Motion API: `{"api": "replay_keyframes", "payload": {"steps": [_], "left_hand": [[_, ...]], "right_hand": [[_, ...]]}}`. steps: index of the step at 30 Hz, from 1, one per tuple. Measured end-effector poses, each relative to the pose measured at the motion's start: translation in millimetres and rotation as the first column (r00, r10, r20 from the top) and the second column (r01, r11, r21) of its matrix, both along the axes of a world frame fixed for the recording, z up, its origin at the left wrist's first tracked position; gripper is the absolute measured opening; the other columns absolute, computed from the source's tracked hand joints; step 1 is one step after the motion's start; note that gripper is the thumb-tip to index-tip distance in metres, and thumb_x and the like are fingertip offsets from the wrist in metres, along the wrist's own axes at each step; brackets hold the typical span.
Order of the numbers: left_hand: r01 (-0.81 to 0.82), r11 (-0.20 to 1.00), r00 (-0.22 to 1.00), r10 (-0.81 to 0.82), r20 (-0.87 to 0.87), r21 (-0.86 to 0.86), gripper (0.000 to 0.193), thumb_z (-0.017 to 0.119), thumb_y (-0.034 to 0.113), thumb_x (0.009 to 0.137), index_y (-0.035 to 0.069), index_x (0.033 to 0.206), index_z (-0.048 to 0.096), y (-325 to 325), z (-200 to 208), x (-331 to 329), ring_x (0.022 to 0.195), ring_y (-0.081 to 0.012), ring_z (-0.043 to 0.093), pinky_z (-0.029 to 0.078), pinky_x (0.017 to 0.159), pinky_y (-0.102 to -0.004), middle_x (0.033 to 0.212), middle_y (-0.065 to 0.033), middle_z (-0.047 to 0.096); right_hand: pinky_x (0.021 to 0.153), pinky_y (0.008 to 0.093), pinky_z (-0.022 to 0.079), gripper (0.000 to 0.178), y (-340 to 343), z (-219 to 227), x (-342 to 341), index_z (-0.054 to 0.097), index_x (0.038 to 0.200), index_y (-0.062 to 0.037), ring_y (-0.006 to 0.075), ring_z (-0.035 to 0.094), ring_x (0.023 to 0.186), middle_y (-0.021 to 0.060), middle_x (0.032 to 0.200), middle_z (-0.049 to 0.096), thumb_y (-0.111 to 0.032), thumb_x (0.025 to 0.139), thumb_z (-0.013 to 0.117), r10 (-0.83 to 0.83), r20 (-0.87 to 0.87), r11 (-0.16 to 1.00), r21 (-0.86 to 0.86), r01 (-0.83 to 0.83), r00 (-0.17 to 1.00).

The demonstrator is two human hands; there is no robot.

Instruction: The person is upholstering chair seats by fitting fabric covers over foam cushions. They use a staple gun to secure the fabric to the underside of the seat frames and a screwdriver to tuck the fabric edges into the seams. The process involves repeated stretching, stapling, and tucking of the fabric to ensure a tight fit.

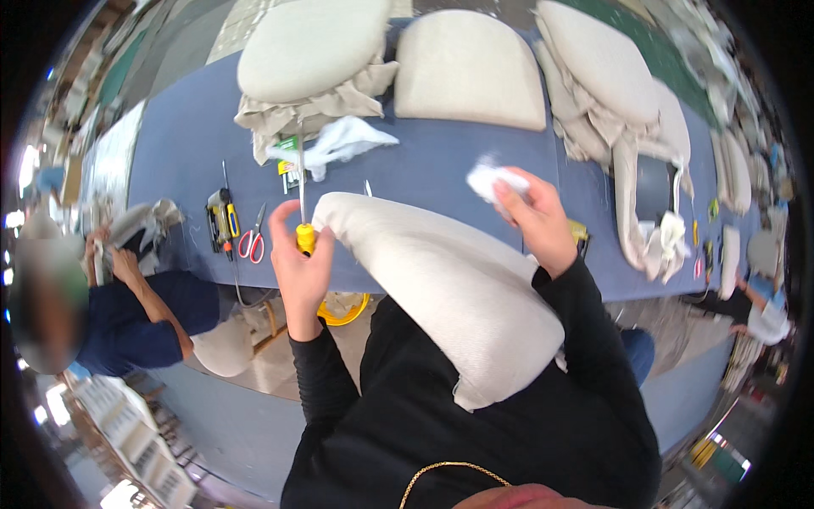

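A screwdriver with a yellow handle and a long thin metal shaft is in my left hand, its shaft pointing away from me over the table. Between the fingers of my right hand is a small wad of white stuffing, slightly blurred. A beige fabric-covered cushion leans at a slant between my forearms, against my front and the near table edge. Its far left corner is close beside my left fingers. Part of its right edge is hidden by my right sleeve.
Red-handled scissors and another screwdriver lie left on the blue-grey table. White stuffing sits beyond my left hand. Stacked cushions, one cushion and a cushion pile stand behind. A person works at left.
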State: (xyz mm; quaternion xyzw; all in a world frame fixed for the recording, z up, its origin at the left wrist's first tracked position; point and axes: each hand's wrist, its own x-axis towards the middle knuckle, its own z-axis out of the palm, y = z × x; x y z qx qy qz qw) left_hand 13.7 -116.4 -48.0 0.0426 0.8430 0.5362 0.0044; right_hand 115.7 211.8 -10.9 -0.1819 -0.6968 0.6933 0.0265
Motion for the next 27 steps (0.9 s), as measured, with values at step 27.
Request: {"api": "replay_keyframes", "payload": {"steps": [27], "left_hand": [[0.478,0.849,0.832,-0.52,-0.193,-0.227,0.02,0.073,0.022,0.097,0.002,0.098,0.074,216,69,-2,0.062,-0.0197,0.067,0.051,0.061,-0.0363,0.072,-0.0077,0.073]], "right_hand": [[0.082,0.0326,0.053,0.028,73,16,73,0.072,0.115,0.0001,0.018,0.064,0.091,0.0095,0.105,0.072,-0.003,0.091,0.058,-0.045,-0.453,0.999,-0.019,0.041,0.891]]}}
